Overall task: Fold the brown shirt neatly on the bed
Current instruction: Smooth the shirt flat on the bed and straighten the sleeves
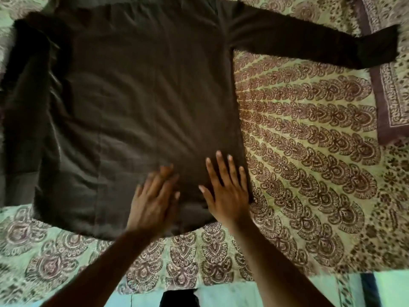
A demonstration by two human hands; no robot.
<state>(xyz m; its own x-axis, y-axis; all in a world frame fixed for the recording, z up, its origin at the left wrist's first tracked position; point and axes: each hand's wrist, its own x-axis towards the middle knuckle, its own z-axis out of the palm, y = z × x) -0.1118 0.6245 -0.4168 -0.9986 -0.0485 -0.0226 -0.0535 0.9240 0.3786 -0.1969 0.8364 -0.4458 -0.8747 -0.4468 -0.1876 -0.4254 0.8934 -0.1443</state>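
We found the shirt [141, 103] spread flat on the bed [309, 151], its hem toward the bed's near edge and its collar end toward the far edge. One sleeve [309, 44] lay stretched out toward the right edge, its cuff reaching a pillow [391, 103] there. The other sleeve [24, 89] lay folded down along the body on the left side. Both hands rested on the shirt near the hem. The right hand [228, 193] lay flat, fingers straight and spread, pressing the cloth just beside the shirt's right side seam. The left hand [152, 196] was blurred; its fingers appeared extended on the cloth, grasping nothing. The two hands were near each other but apart.
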